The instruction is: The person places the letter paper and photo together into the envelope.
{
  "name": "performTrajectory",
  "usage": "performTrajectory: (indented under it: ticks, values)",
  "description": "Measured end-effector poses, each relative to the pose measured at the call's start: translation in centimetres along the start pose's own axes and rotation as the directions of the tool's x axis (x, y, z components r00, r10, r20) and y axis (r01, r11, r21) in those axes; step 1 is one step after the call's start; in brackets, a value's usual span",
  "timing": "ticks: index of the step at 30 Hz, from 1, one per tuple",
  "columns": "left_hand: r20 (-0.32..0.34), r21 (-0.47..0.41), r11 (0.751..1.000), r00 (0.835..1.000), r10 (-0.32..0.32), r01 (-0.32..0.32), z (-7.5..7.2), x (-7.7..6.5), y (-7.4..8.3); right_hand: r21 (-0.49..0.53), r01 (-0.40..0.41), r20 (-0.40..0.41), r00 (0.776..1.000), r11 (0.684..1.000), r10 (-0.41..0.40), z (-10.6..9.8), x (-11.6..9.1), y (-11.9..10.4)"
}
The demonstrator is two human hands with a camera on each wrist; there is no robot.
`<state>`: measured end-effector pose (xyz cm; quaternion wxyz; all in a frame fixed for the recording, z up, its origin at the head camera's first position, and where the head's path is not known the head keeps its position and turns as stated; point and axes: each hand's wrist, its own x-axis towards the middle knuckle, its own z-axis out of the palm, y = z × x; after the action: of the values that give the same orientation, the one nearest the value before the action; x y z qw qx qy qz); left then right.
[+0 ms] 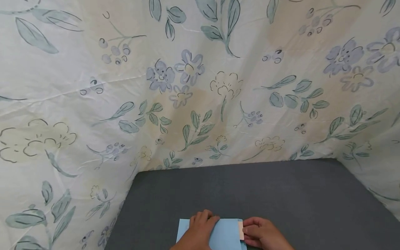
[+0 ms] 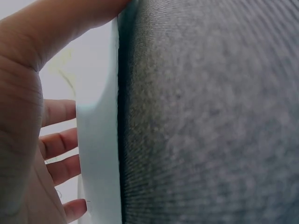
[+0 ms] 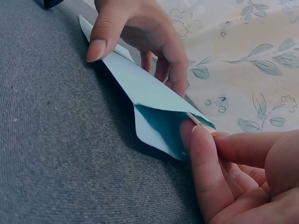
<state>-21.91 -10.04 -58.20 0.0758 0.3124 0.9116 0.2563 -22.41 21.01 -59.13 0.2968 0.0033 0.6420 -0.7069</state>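
A light blue paper envelope (image 1: 225, 232) is on the dark grey surface at the bottom of the head view. My left hand (image 1: 200, 229) holds it from above, its thumb at the near edge and its fingers at the far edge, as the right wrist view shows. The envelope's right end gapes open there. A thin pale peach card (image 1: 241, 230) sticks out of that end. My right hand (image 3: 247, 179) pinches the card between thumb and fingers at the opening. How far the card reaches inside is hidden.
The dark grey cloth-like surface (image 1: 250, 191) spreads out beyond both hands. White floral fabric (image 1: 203, 104) hangs behind it and along its left and right sides. Part of a black object (image 3: 52, 3) shows at the right wrist view's upper edge.
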Motion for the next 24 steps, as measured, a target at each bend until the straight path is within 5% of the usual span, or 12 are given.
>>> performTrajectory:
  ticks: [15, 24]
  values:
    - [0.003, 0.038, 0.999, 1.0, -0.001, 0.001, 0.4, 0.6, 0.0, -0.033, 0.032, -0.038, 0.999, 0.999, -0.033, 0.8, 0.5, 0.5]
    - [-0.098, 0.075, 0.997, 0.995, 0.016, -0.009, -0.4, -0.4, -0.9, 0.013, 0.074, -0.075, 0.995, 0.997, -0.072, -1.5, -0.8, -0.4]
